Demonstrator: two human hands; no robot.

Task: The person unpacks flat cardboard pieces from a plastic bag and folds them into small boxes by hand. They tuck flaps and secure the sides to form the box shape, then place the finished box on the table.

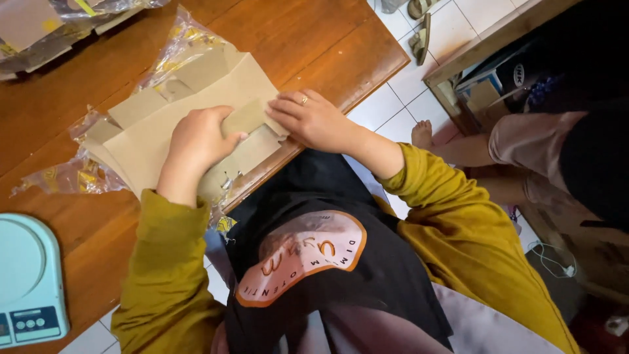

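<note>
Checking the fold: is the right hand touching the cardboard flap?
Touching. The head view shows the right hand with fingertips pressed flat on the cardboard flap.

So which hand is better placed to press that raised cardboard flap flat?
Probably the right hand: its fingertips lie flat on the flap's end. The left hand is curled around the flap, gripping it.

Mustard-yellow long sleeves cover both arms. A ring (304, 99) sits on the right hand (314, 120). Black top with a pale, orange-edged print.
</note>
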